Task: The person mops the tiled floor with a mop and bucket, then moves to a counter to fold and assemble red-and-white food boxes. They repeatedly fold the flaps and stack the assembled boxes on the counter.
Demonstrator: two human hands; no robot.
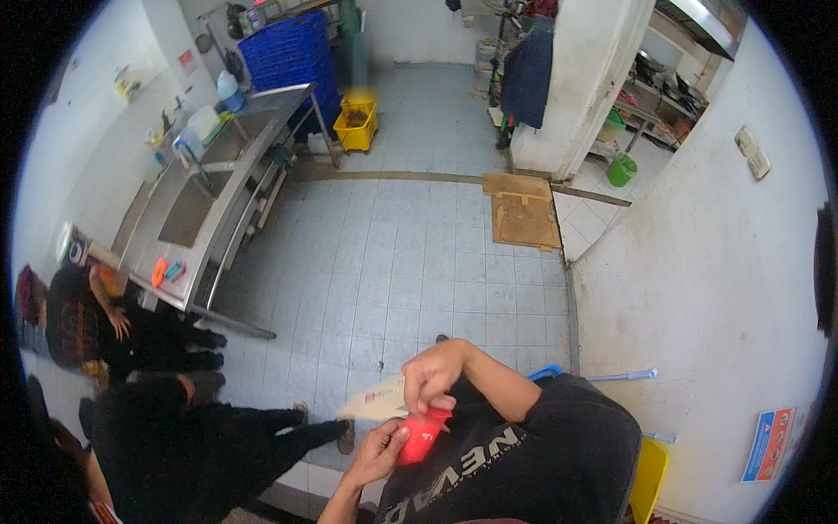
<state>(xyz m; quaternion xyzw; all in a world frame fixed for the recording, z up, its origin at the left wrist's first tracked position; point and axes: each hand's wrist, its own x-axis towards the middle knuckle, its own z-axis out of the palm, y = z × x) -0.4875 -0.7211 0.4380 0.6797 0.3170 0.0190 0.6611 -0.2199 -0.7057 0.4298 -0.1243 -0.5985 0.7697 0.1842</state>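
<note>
In front of my dark shirt, my left hand [381,451] is closed around a small red packet [422,439] with pale markings, thumb on its side. At the packet's upper end, the bent fingers of my right hand [434,374] are closed and pinch its edge. A flat beige sheet [371,400] with small reddish print sticks out to the left behind my right hand. Which hand supports that sheet is hidden. What the packet holds cannot be seen.
Two people in dark clothes [183,445] are close on the left, beside a steel sink counter [196,214]. Flattened cardboard [526,218] lies by the doorway. A yellow mop bucket [356,131] and blue crates [284,57] stand farther back. A white wall [698,288] bounds the right.
</note>
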